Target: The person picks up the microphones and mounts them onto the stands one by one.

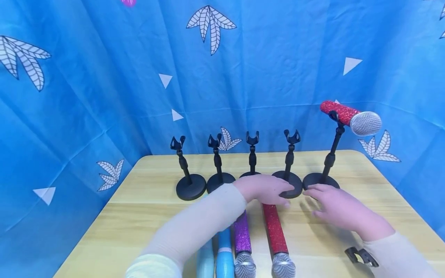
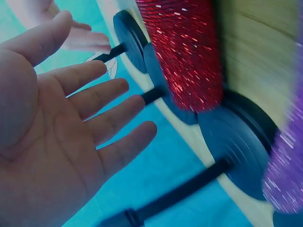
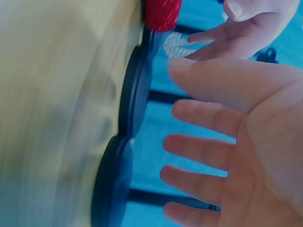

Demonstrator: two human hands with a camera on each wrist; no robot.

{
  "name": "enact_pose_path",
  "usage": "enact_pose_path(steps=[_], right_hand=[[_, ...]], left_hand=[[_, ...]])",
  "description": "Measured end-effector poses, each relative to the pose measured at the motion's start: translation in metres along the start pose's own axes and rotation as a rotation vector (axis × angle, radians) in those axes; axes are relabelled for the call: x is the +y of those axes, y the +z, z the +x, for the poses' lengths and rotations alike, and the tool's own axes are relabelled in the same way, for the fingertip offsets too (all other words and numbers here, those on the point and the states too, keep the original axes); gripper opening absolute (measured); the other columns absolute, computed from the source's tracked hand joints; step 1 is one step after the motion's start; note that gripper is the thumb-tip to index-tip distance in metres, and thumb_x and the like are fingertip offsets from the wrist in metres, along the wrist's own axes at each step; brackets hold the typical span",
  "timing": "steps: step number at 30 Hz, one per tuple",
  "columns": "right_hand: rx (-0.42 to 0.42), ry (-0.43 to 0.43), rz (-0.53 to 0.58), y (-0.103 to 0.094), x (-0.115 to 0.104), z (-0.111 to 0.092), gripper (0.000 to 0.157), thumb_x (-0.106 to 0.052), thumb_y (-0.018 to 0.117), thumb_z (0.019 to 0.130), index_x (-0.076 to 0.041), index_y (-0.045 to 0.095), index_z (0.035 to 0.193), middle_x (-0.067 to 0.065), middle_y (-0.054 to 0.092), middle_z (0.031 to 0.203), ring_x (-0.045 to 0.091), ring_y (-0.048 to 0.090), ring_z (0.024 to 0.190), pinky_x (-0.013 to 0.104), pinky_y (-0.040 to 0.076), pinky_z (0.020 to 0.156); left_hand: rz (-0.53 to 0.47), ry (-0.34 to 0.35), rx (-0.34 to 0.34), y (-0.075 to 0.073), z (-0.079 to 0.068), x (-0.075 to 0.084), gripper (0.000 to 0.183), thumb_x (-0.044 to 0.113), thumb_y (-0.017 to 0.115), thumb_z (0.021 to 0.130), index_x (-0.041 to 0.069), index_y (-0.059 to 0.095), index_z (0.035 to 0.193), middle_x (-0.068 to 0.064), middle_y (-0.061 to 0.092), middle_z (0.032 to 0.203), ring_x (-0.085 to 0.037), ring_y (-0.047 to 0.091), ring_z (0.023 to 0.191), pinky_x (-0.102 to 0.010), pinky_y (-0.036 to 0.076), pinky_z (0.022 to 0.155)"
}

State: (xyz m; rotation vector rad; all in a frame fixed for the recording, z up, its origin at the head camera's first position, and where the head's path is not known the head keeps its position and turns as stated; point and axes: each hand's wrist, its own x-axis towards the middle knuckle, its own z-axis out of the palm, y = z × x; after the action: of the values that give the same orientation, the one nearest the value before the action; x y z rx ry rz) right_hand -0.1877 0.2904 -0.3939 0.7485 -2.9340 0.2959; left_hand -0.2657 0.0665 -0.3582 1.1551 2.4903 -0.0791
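Observation:
My left hand [image 1: 265,188] hovers with fingers extended over the far end of a red glitter microphone [image 1: 275,231] lying on the table. In the left wrist view its palm holds nothing, and the red microphone [image 2: 187,56] is beside the fingers. My right hand [image 1: 342,208] is also empty, its fingers spread near the base of the rightmost black stand [image 1: 320,179]. That stand carries another red microphone [image 1: 342,112] with a silver head. Left of it, the black stand [image 1: 288,179] nearest both hands has a bare clip on top.
More black stands with bare clips, among them the leftmost stand [image 1: 190,186], line the back. A purple microphone [image 1: 242,235], a blue one [image 1: 225,260] and a pale blue one [image 1: 206,258] lie under and beside my left forearm. A black clip-like piece [image 1: 361,256] shows beside my right sleeve.

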Motion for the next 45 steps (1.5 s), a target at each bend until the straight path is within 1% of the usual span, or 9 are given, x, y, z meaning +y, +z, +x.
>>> enact_pose_path(steps=[5, 12, 17, 21, 26, 31, 36, 40, 45], right_hand=[[0.007, -0.098, 0.005, -0.005, -0.021, 0.001, 0.064, -0.012, 0.092, 0.071, -0.014, 0.067, 0.129, 0.013, 0.062, 0.132, 0.038, 0.059, 0.120, 0.058, 0.050, 0.095], [0.021, -0.217, -0.009, -0.007, -0.050, 0.015, 0.068, -0.007, 0.090, 0.071, -0.023, 0.066, 0.133, 0.012, 0.059, 0.139, 0.035, 0.056, 0.126, 0.055, 0.049, 0.097], [-0.069, -0.262, -0.016, 0.000, -0.066, 0.029, 0.067, 0.000, 0.085, 0.076, -0.029, 0.066, 0.133, 0.012, 0.053, 0.146, 0.036, 0.050, 0.133, 0.054, 0.050, 0.097], [-0.134, -0.276, -0.035, 0.010, -0.075, 0.034, 0.064, 0.003, 0.080, 0.077, -0.034, 0.069, 0.128, 0.012, 0.049, 0.149, 0.038, 0.044, 0.137, 0.054, 0.050, 0.097], [-0.167, -0.308, -0.045, 0.024, -0.083, 0.036, 0.059, -0.002, 0.085, 0.075, -0.038, 0.071, 0.120, 0.008, 0.049, 0.147, 0.035, 0.044, 0.136, 0.050, 0.054, 0.092], [-0.142, -0.324, -0.028, 0.027, -0.083, 0.037, 0.055, -0.008, 0.088, 0.073, -0.037, 0.067, 0.115, 0.003, 0.053, 0.135, 0.025, 0.051, 0.123, 0.040, 0.058, 0.083], [-0.172, -0.325, 0.072, 0.009, -0.075, 0.033, 0.059, -0.007, 0.087, 0.074, -0.034, 0.062, 0.119, -0.009, 0.055, 0.127, 0.014, 0.058, 0.109, 0.037, 0.057, 0.084], [-0.173, -0.309, 0.183, -0.010, -0.066, 0.027, 0.059, -0.009, 0.085, 0.080, -0.040, 0.058, 0.122, -0.017, 0.056, 0.124, 0.005, 0.061, 0.102, 0.037, 0.056, 0.087], [-0.077, -0.250, 0.241, -0.029, -0.051, 0.020, 0.056, -0.023, 0.084, 0.085, -0.041, 0.054, 0.128, -0.020, 0.060, 0.123, 0.005, 0.062, 0.106, 0.041, 0.055, 0.089]], left_hand=[[0.005, 0.032, 0.090, 0.006, -0.038, -0.018, 0.069, 0.058, 0.057, 0.098, 0.033, 0.035, 0.158, 0.013, 0.035, 0.160, -0.007, 0.028, 0.147, -0.033, 0.028, 0.117], [-0.019, 0.019, 0.188, 0.018, -0.078, -0.040, 0.069, 0.053, 0.058, 0.099, 0.031, 0.033, 0.159, 0.007, 0.032, 0.163, -0.015, 0.027, 0.149, -0.040, 0.032, 0.115], [-0.058, 0.004, 0.222, 0.026, -0.099, -0.050, 0.067, 0.049, 0.058, 0.100, 0.028, 0.034, 0.159, 0.004, 0.031, 0.163, -0.018, 0.026, 0.150, -0.044, 0.031, 0.116], [-0.086, 0.002, 0.243, 0.030, -0.109, -0.055, 0.067, 0.051, 0.057, 0.100, 0.027, 0.034, 0.159, 0.004, 0.030, 0.163, -0.019, 0.027, 0.150, -0.046, 0.032, 0.115], [-0.119, -0.011, 0.269, 0.033, -0.111, -0.060, 0.069, 0.051, 0.058, 0.099, 0.027, 0.034, 0.159, 0.004, 0.030, 0.164, -0.019, 0.028, 0.150, -0.048, 0.033, 0.115], [-0.161, -0.023, 0.309, 0.031, -0.107, -0.064, 0.069, 0.050, 0.059, 0.099, 0.029, 0.033, 0.159, 0.006, 0.031, 0.163, -0.016, 0.030, 0.149, -0.044, 0.035, 0.114], [-0.169, 0.002, 0.339, 0.024, -0.096, -0.065, 0.068, 0.050, 0.057, 0.100, 0.027, 0.032, 0.159, 0.006, 0.032, 0.163, -0.013, 0.029, 0.148, -0.038, 0.034, 0.114], [-0.164, 0.016, 0.348, 0.019, -0.084, -0.063, 0.067, 0.052, 0.053, 0.102, 0.028, 0.031, 0.160, 0.006, 0.029, 0.164, -0.012, 0.027, 0.149, -0.036, 0.031, 0.116], [-0.184, 0.031, 0.340, 0.012, -0.069, -0.056, 0.067, 0.053, 0.052, 0.102, 0.030, 0.029, 0.160, 0.009, 0.029, 0.163, -0.009, 0.027, 0.148, -0.034, 0.029, 0.117]])
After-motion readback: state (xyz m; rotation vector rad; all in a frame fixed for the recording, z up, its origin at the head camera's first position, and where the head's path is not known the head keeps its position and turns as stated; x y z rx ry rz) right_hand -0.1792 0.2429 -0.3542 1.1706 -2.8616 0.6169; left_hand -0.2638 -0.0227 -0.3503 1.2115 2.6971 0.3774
